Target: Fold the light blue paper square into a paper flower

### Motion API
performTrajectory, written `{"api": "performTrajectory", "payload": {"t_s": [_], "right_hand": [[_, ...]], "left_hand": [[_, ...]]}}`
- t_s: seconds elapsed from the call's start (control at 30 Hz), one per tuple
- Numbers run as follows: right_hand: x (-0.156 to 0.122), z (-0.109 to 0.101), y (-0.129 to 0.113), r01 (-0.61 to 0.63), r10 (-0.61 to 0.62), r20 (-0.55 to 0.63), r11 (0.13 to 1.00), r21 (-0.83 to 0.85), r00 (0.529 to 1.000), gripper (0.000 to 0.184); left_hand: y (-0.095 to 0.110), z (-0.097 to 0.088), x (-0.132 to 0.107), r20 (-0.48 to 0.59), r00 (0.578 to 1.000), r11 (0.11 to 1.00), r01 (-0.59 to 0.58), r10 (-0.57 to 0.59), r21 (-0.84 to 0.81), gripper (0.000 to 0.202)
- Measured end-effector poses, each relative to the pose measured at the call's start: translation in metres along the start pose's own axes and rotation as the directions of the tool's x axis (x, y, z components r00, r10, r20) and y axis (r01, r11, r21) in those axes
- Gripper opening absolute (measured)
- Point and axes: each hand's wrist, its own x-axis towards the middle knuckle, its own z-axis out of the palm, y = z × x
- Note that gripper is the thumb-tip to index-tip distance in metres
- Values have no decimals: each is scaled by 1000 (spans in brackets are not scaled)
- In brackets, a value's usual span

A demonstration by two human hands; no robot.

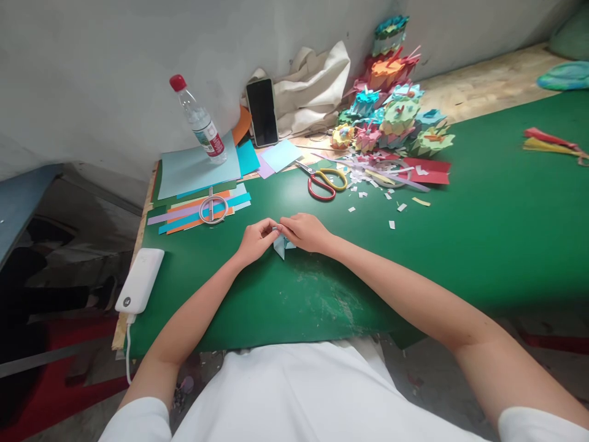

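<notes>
A small folded piece of light blue paper (280, 247) is pinched between my two hands over the green tabletop (257, 301). My left hand (256, 240) grips its upper left side, fingers pressed together. From the other side my right hand (306, 232) closes on the paper, and the fingertips of both hands meet at its top. Part of the folds is hidden behind my fingers. Scissors (327, 183) with one red and one yellow handle lie just beyond my right hand. Left of my hands are coloured paper strips (184, 215) with a roll of tape (213, 209) on top.
A water bottle (202, 126) stands on paper sheets (184, 172) at the back left. A phone (262, 113) leans upright beside cloth. Folded paper flowers (400, 116) and scraps are piled at the back right. A white power bank (140, 279) with a cable lies at the left edge.
</notes>
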Motion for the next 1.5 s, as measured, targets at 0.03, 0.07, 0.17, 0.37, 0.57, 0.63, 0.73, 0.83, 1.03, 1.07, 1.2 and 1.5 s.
{"api": "performTrajectory", "payload": {"t_s": [0.03,0.07,0.17,0.37,0.57,0.63,0.73,0.83,1.03,1.07,1.2,1.5], "right_hand": [[0,0,0,-1,1,1,1000,0,1000,43],[0,0,0,-2,2,1,1000,1,1000,43],[0,0,0,-3,3,5,1000,2,1000,43],[-1,0,0,1,-1,8,1000,2,1000,43],[0,1,1,5,-5,9,1000,6,1000,46],[-1,2,0,4,-4,6,1000,7,1000,46],[-1,3,0,-3,3,-3,1000,11,1000,45],[-1,4,0,-3,3,-14,1000,19,1000,43],[-1,4,1,6,-4,-46,999,45,999,39],[-1,5,1,7,-5,-52,999,50,999,39],[-1,5,2,15,-10,-71,997,73,997,39],[-2,4,1,19,-9,-77,991,133,997,37]], "left_hand": [[0,0,0,-1,1000,1000,-1,1,2,16],[0,0,0,-2,1000,1000,-1,1,3,17],[1,0,0,-3,1000,1000,-3,3,9,18],[3,0,-1,3,1000,1000,-8,8,9,20],[2,-1,-1,16,1000,1000,-14,14,2,21],[2,-1,-1,11,1000,1000,-13,13,-2,21],[3,-1,0,2,1000,1000,-4,4,-16,22],[2,1,0,-4,1000,999,14,-14,-33,26],[-1,2,1,-29,999,999,29,-30,-39,25],[-2,2,1,-29,999,999,30,-31,-40,25],[-3,2,1,-24,999,998,33,-35,-49,28],[-1,2,-1,17,1000,999,13,-12,-45,31]]}}
